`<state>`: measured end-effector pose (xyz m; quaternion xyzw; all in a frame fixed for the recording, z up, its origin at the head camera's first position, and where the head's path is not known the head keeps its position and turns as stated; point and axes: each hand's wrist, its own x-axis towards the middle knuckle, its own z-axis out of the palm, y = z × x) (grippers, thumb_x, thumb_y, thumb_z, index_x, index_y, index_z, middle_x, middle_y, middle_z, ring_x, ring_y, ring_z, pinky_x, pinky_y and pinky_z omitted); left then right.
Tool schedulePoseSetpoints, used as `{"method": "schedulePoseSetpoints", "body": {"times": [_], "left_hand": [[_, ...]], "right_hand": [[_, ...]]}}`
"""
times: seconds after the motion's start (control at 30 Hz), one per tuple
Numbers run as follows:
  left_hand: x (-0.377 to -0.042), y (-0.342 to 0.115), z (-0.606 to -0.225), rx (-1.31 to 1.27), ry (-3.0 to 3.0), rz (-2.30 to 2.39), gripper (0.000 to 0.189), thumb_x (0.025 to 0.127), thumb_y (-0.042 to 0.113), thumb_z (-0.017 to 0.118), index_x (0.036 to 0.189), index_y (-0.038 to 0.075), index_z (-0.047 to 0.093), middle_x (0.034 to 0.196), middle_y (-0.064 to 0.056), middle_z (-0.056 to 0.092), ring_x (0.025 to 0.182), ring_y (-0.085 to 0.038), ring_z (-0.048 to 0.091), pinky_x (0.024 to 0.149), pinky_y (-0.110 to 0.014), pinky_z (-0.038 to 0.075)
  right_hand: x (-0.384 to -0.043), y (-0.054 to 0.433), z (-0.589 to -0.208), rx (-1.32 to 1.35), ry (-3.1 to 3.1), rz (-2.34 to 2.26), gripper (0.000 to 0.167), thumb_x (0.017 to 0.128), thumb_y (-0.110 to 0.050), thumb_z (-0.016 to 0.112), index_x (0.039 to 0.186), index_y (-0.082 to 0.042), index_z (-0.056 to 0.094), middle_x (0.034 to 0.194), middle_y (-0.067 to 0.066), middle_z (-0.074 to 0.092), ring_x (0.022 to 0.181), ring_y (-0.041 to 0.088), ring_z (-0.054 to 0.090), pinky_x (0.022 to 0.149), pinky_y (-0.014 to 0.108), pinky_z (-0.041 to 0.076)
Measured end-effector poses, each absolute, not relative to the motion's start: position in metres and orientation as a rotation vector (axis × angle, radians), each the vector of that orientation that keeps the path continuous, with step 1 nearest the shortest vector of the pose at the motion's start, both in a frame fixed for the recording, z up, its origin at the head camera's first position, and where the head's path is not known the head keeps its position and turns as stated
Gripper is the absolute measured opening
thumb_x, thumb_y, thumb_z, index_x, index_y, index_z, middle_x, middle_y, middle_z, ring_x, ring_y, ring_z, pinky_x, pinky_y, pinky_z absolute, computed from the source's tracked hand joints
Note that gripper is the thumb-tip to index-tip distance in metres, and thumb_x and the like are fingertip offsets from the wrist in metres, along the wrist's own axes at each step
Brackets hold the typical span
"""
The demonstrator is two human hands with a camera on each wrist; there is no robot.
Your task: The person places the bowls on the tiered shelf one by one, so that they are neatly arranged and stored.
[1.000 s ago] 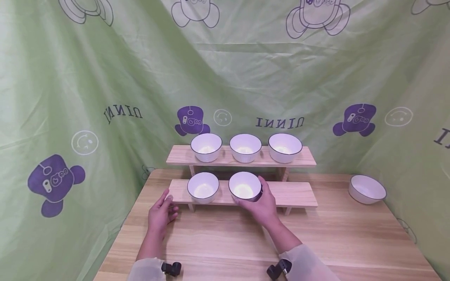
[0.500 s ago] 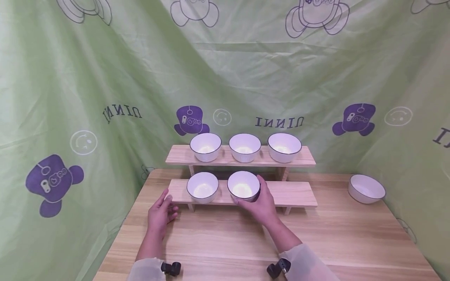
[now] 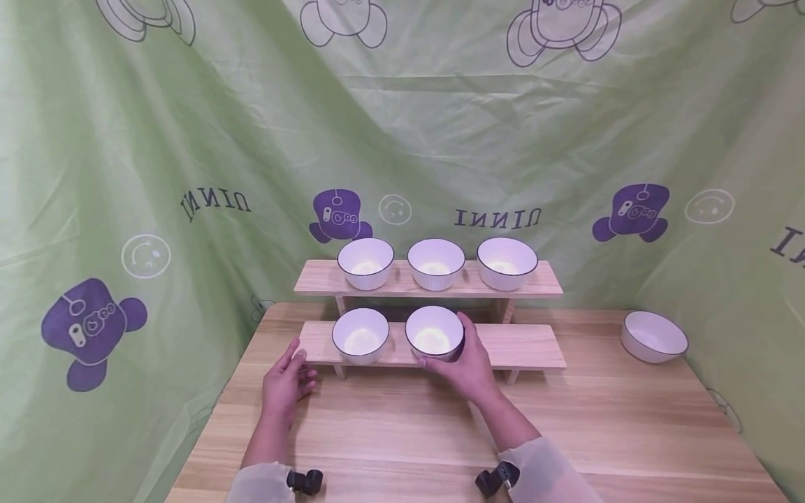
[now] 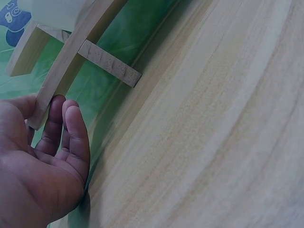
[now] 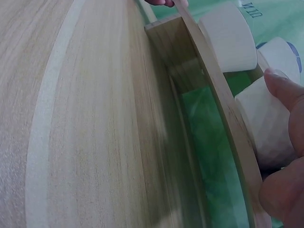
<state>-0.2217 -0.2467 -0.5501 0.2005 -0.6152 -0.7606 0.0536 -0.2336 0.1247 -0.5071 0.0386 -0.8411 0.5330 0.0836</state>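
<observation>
My right hand (image 3: 470,367) holds a white dark-rimmed bowl (image 3: 434,332) at the middle of the lower tier of the wooden stand (image 3: 522,344). Its thumb and fingers lie around the bowl's right and front side; in the right wrist view the thumb presses against the wall of the held bowl (image 5: 266,123). At the tier's left end, my left hand (image 3: 283,388) grips the board, thumb on one face and fingers on the other, as the left wrist view shows at the board end (image 4: 45,97). Left of the held bowl stands another white bowl (image 3: 360,337).
Three matching bowls line the upper tier (image 3: 318,278), one of them a middle bowl (image 3: 436,265). A separate bowl (image 3: 654,337) sits at the right of the wooden table (image 3: 402,433). Behind hangs a green printed curtain (image 3: 415,133).
Both hands keep nearly the same places. The held bowl seems to have shifted very slightly left along the tier with the right hand; the whole view also drifts a little.
</observation>
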Motion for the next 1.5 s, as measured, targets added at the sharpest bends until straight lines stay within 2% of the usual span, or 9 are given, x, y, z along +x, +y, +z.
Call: {"method": "schedulePoseSetpoints", "body": {"times": [0.23, 0.57, 0.83, 1.1, 1.33, 1.5], "left_hand": [[-0.224, -0.246, -0.550, 0.615, -1.899, -2.299, 0.063, 0.097, 0.043, 0.073, 0.155, 0.033, 0.050, 0.091, 0.003, 0.071, 0.081, -0.014, 0.071, 0.074, -0.034, 0.066], [-0.225, -0.244, -0.550, 0.617, -1.893, -2.308, 0.063, 0.099, 0.041, 0.072, 0.156, 0.032, 0.048, 0.090, 0.003, 0.071, 0.080, -0.014, 0.070, 0.071, -0.030, 0.065], [-0.224, -0.244, -0.551, 0.614, -1.898, -2.306, 0.063, 0.098, 0.042, 0.073, 0.155, 0.032, 0.049, 0.092, 0.001, 0.071, 0.080, -0.015, 0.071, 0.072, -0.034, 0.066], [-0.222, -0.246, -0.549, 0.605, -1.889, -2.310, 0.065, 0.097, 0.043, 0.073, 0.156, 0.031, 0.049, 0.090, 0.002, 0.071, 0.080, -0.014, 0.071, 0.073, -0.033, 0.066], [-0.221, -0.246, -0.549, 0.610, -1.875, -2.316, 0.064, 0.098, 0.041, 0.073, 0.155, 0.031, 0.049, 0.088, 0.003, 0.072, 0.078, -0.013, 0.071, 0.072, -0.033, 0.066], [-0.222, -0.246, -0.550, 0.613, -1.866, -2.314, 0.062, 0.099, 0.039, 0.073, 0.156, 0.030, 0.049, 0.087, 0.003, 0.072, 0.076, -0.013, 0.071, 0.070, -0.032, 0.066]], "right_hand": [[-0.234, 0.127, -0.508, 0.124, -2.508, 1.586, 0.129, 0.061, -0.046, 0.101, 0.161, -0.015, 0.025, 0.155, 0.014, 0.045, 0.143, 0.033, 0.045, 0.123, 0.052, 0.034], [-0.234, 0.130, -0.510, 0.130, -2.525, 1.583, 0.139, 0.060, -0.050, 0.101, 0.165, -0.012, 0.019, 0.163, 0.017, 0.034, 0.151, 0.035, 0.033, 0.126, 0.051, 0.029], [-0.229, 0.143, -0.511, 0.147, -2.322, 1.928, 0.132, 0.066, -0.023, 0.102, 0.165, -0.008, 0.015, 0.162, 0.019, 0.030, 0.152, 0.037, 0.032, 0.125, 0.042, 0.031], [-0.218, 0.153, -0.510, 0.190, -2.307, 1.990, 0.124, 0.070, -0.020, 0.099, 0.164, -0.007, 0.019, 0.162, 0.015, 0.032, 0.151, 0.033, 0.034, 0.121, 0.032, 0.035], [-0.216, 0.168, -0.507, 0.204, -2.278, 1.960, 0.122, 0.069, -0.015, 0.099, 0.162, -0.004, 0.021, 0.160, 0.018, 0.034, 0.150, 0.034, 0.035, 0.124, 0.035, 0.033], [-0.215, 0.180, -0.505, 0.187, -2.305, 1.915, 0.123, 0.069, -0.016, 0.099, 0.163, -0.006, 0.020, 0.162, 0.017, 0.033, 0.150, 0.031, 0.035, 0.122, 0.030, 0.033]]}}
